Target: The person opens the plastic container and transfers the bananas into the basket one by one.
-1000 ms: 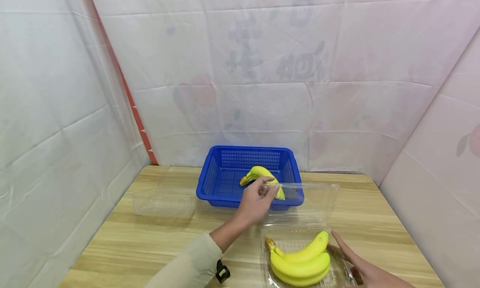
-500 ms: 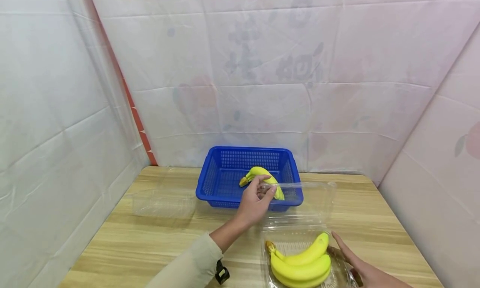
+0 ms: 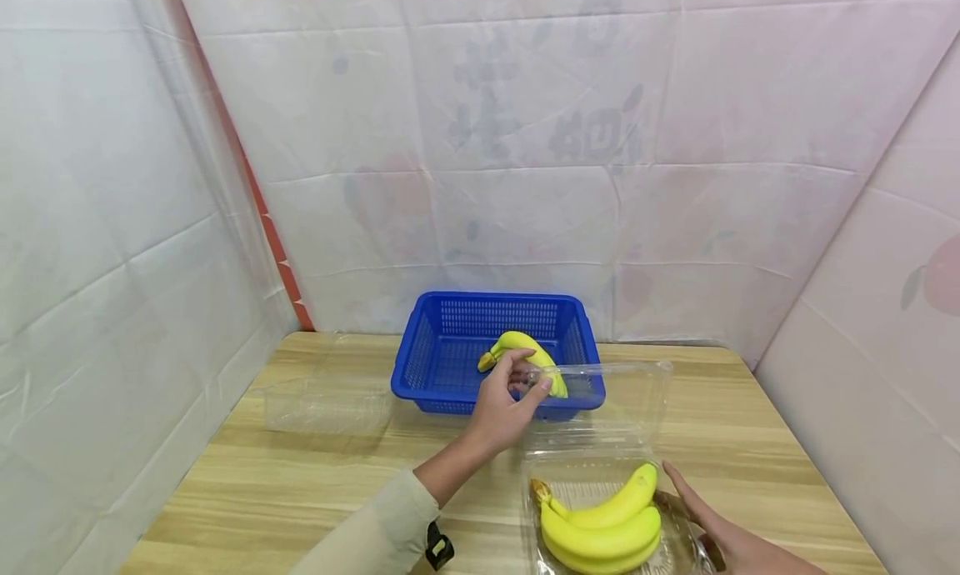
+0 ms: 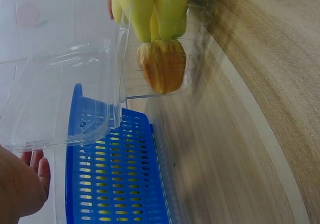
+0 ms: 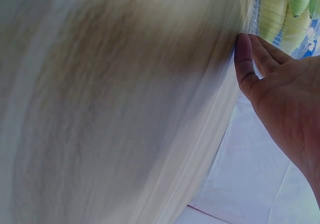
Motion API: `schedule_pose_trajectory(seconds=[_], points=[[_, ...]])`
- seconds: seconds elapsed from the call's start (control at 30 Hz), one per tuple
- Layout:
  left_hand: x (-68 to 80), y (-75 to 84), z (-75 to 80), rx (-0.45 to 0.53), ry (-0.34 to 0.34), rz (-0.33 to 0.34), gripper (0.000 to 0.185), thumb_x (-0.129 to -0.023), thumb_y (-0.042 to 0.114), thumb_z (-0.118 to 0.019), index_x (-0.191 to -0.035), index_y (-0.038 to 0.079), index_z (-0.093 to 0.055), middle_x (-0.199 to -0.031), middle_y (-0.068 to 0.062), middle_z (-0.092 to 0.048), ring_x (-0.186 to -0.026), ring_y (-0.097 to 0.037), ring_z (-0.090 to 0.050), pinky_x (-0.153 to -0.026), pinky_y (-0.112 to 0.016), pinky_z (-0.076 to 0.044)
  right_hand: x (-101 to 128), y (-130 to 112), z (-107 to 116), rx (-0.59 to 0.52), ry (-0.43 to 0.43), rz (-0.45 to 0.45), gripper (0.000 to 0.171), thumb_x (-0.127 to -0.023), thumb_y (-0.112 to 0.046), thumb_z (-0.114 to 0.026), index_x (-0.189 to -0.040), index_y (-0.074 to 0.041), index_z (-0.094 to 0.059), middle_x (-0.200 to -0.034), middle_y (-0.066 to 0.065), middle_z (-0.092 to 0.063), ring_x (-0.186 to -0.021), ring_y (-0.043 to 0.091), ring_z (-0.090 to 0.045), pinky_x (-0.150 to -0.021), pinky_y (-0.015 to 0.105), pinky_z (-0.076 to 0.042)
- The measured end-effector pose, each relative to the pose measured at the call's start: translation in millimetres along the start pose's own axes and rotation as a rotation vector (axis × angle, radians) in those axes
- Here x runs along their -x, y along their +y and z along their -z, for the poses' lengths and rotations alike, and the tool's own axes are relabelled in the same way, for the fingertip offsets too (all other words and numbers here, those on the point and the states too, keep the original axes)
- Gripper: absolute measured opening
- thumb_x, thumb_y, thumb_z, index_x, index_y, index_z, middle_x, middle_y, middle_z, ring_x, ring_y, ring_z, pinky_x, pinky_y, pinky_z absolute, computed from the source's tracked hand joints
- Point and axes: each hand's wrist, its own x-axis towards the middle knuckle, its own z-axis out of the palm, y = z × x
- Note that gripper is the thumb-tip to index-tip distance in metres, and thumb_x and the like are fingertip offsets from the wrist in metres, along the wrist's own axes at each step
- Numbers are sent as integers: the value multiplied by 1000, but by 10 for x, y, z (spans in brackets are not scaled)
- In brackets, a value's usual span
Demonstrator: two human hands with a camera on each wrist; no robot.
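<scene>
Left hand [image 3: 501, 404]: pinches the front edge of the clear lid [image 3: 600, 396] — held raised over the box.
Right hand [image 3: 720, 529]: fingers straight, resting against the right side of the clear box [image 3: 678, 542].
Bananas [image 3: 600, 529]: a bunch lying inside the box on the surface [image 3: 300, 483].
Behind: blue basket [image 3: 450, 342] holding another banana [image 3: 525, 350] — a second clear box [image 3: 326, 400] to its left.

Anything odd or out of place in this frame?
Nothing stands out. Left hand holds the clear lid of the clamshell box up, bananas sit inside, right hand steadies it, one banana lies in the blue basket.
</scene>
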Motion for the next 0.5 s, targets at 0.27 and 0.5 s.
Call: schedule_pose_trajectory(seconds=[0.27, 0.5], points=[[78, 11, 56, -76, 13, -39, 60, -101, 33, -74, -153, 17, -48, -141, -6, -64, -131, -23, -60, -107, -37, -53, 5, -20, -9, -16, -5, 13, 122, -95, -28, -78, -171, -21, 17, -173, -35, 10, -149, -21, -8, -93, 25, -53], [220, 59, 107, -155, 102, -217, 68, -98, 29, -78, -155, 18, -43, -152, -6, -51, -144, -26, -49, -117, -53, -47, -15, -99, 12, -61, -51, -86, 120, -98, -23, -74, -169, -28, 22, -160, -53, 11, -142, -27, -6, -97, 25, -52]])
